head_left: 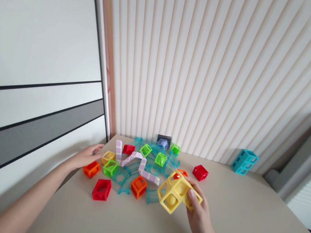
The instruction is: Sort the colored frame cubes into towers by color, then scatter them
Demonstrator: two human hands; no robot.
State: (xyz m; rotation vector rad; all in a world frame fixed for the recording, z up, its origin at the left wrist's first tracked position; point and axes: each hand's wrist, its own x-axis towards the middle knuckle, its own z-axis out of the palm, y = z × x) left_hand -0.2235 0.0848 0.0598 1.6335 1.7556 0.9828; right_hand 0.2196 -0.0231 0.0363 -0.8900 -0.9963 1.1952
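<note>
My right hand grips a piece of joined yellow open-sided cube blocks, thumb on the near face, held above the tabletop. My left hand is at the table's left edge, its fingers outstretched with nothing visible in them. Close by it are a yellow cube block, an orange cube block and a green cube block. Nearer to me lies a red cube block with a round hole. Another orange cube block sits left of the held piece.
A bent lilac strip lies over translucent teal track pieces. Green blocks and a small blurred picture are by the ribbed wall. Farther right are a red block and a tall blue block.
</note>
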